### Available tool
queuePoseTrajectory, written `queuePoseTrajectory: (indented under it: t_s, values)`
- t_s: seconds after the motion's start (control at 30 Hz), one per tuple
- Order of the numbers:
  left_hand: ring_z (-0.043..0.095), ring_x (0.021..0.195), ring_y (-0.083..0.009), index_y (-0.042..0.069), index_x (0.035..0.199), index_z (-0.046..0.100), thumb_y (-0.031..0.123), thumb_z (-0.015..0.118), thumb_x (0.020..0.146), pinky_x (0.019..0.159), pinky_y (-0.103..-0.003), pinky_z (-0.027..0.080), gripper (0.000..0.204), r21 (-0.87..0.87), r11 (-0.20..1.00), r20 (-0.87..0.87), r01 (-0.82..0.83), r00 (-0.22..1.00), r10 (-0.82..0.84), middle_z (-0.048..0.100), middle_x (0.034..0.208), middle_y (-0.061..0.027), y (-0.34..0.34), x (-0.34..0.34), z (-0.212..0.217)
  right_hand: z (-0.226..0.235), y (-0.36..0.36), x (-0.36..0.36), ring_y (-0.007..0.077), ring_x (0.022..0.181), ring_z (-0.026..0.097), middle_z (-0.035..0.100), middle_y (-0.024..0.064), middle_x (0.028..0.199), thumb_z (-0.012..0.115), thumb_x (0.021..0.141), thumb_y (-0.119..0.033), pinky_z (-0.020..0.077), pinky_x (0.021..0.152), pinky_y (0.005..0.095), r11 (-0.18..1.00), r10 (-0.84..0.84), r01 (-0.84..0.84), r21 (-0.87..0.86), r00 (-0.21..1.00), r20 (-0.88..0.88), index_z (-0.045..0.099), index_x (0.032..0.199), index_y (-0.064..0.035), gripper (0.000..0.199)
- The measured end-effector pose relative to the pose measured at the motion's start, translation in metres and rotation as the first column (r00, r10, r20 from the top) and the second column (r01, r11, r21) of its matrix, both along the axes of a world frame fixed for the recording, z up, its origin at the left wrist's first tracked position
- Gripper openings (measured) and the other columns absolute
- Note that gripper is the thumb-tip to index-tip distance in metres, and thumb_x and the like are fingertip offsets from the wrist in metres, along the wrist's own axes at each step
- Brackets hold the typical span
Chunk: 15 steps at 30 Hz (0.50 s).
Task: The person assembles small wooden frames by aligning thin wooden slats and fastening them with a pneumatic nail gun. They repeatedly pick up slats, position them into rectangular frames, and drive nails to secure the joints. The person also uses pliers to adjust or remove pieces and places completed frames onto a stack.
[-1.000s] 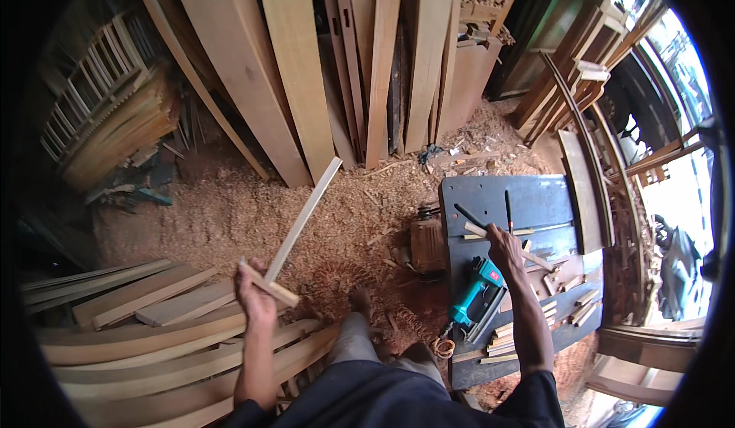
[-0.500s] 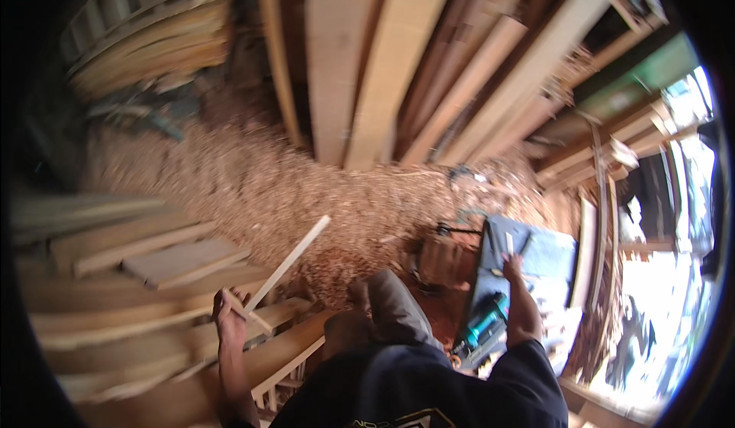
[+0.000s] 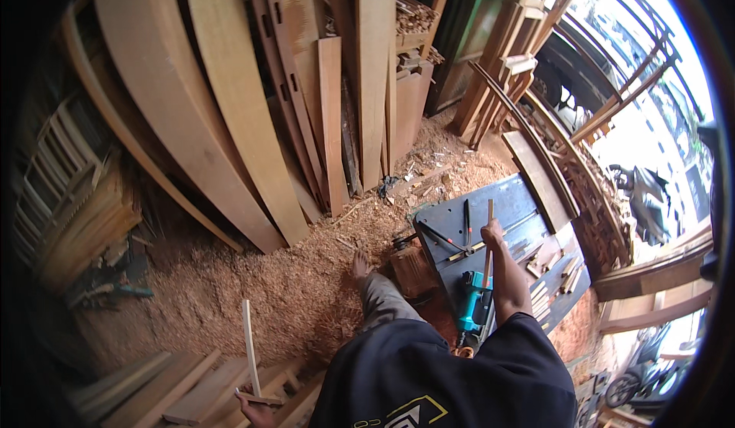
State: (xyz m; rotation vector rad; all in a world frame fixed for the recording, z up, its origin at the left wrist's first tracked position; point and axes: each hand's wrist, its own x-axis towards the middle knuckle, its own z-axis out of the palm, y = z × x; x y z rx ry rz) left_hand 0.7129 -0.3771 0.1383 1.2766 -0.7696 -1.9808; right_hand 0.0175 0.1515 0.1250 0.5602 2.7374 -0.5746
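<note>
At the lower left, my left hand (image 3: 255, 411) is closed on two pale wood strips (image 3: 250, 347) that meet at an angle, the longer one pointing up. My right hand (image 3: 492, 234) is closed round a thin wooden stick (image 3: 491, 210) over the dark blue-grey worktable (image 3: 452, 210). Beside my right forearm lies a teal nail gun (image 3: 468, 305) with its hose fitting toward me. Dark slim tools with orange marks (image 3: 468, 227) and a thin yellow piece (image 3: 459, 256) are on the table next to my right hand.
Tall planks (image 3: 230, 122) lean along the far side. Wood shavings (image 3: 230, 298) cover the ground. Short wood pieces (image 3: 540, 299) lie on the table's right part. Stacked boards (image 3: 161, 386) are at the lower left; wooden frames (image 3: 505, 83) stand at the far right.
The view has swung to the right and steadied. My left hand, still holding the joined strips, now appears lower in view. My right hand remains over the table, the stick in it now plain.
</note>
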Motion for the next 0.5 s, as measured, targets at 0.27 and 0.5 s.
queuePoseTrajectory:
  t_s: [0.27,0.5]
  values:
    - [0.058,0.113,-0.0240,0.011,0.128,0.051,0.035,0.067,0.089,0.097,-0.042,0.051,0.049,-0.105,0.967,-0.343,0.234,0.904,-0.256,0.060,0.118,-0.0058,-0.038,-0.326,-0.018,-0.025,-0.020,-0.012,0.0492,0.130,0.042,0.042,0.0337,0.138,0.071,0.080,-0.028,0.0358,0.110,0.0518,0.972,0.231,-0.226,0.060,0.969,-0.084,0.029,0.147,0.0029,0.085]
    - [0.066,0.098,-0.0242,0.003,0.122,0.052,0.014,0.060,0.098,0.091,-0.042,0.056,0.027,-0.397,0.826,-0.315,0.401,0.786,-0.533,0.065,0.108,-0.0133,0.028,-0.654,0.117,-0.054,-0.101,0.006,0.0528,0.141,0.022,0.012,0.0271,0.157,0.090,0.056,-0.040,0.0304,0.108,0.0658,0.969,0.154,-0.177,0.171,0.978,0.141,0.032,0.150,-0.0159,0.113]
